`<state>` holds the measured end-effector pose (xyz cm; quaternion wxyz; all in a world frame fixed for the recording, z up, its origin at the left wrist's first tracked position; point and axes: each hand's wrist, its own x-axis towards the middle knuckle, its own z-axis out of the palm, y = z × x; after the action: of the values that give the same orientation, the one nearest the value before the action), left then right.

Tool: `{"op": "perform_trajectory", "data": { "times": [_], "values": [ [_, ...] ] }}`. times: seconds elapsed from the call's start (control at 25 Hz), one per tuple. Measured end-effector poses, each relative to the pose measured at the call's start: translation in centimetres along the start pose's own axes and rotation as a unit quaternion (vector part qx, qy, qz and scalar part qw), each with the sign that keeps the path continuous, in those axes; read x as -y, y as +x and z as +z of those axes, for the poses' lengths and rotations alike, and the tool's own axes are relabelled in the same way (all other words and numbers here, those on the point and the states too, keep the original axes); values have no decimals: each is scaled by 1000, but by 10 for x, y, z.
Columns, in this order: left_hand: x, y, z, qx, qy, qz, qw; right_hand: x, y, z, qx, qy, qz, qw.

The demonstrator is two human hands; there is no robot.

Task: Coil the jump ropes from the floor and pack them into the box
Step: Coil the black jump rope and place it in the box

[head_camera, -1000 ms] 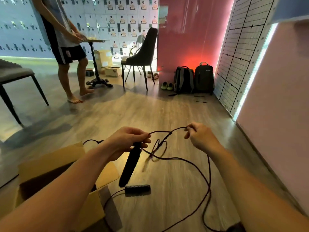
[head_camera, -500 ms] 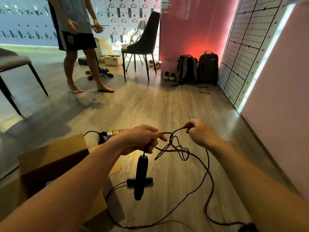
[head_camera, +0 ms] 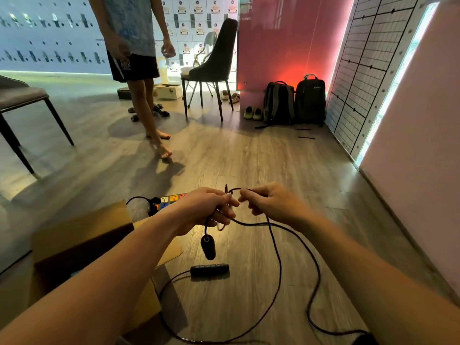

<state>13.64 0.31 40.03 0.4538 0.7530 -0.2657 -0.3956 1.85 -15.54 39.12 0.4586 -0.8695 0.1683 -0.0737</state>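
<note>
Closer together now, left hand [head_camera: 206,207] and right hand [head_camera: 271,202] both pinch the jump rope [head_camera: 276,247] (its floor loop runs out of frame).

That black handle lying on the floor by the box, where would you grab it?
Around the middle of the handle, from above. It lies flat and crosswise on the floor, with its cord leaving the left end, so both long sides are open.

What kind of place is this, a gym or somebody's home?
Probably a gym or studio changing area rather than a home. A wall of small numbered lockers fills the back, backpacks and slip-off shoes sit by the pink wall, and another person stands barefoot.
</note>
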Motion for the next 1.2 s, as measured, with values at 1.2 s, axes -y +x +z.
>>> {"op": "perform_trajectory", "data": {
  "times": [1.2],
  "values": [
    [-8, 5, 14, -87, 44, 56, 994, 29, 1, -13, 47, 194, 93, 976]
  ]
}}
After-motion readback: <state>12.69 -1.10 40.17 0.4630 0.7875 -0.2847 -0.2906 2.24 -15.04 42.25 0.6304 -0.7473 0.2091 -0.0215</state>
